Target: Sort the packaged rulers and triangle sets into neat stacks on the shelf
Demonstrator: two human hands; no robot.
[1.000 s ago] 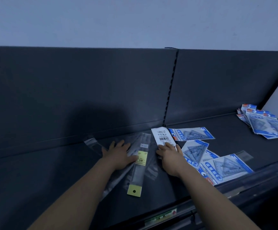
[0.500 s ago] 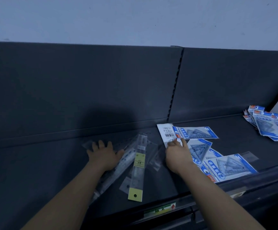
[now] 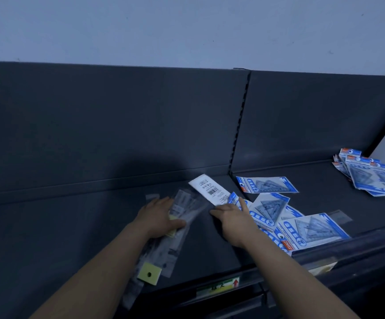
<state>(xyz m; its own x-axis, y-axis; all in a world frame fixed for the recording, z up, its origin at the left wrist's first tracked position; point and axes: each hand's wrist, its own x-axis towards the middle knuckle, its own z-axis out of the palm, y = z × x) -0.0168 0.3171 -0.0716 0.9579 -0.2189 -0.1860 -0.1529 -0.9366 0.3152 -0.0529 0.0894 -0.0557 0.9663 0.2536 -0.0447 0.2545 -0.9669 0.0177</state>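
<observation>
clear plastic ruler packs (image 3: 187,204) lie bunched on the dark shelf (image 3: 72,226) under the left hand (image 3: 161,217), whose fingers rest flat and spread on them. the right hand (image 3: 235,218), fingers straight, touches a white-backed pack (image 3: 210,189) and the blue triangle sets (image 3: 311,229) scattered just beside it; another blue stack (image 3: 371,178) sits well apart at far right.

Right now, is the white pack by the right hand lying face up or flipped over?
Flipped over: the white pack shows a barcode and small print, while the triangle set packs beside it show blue fronts.
</observation>
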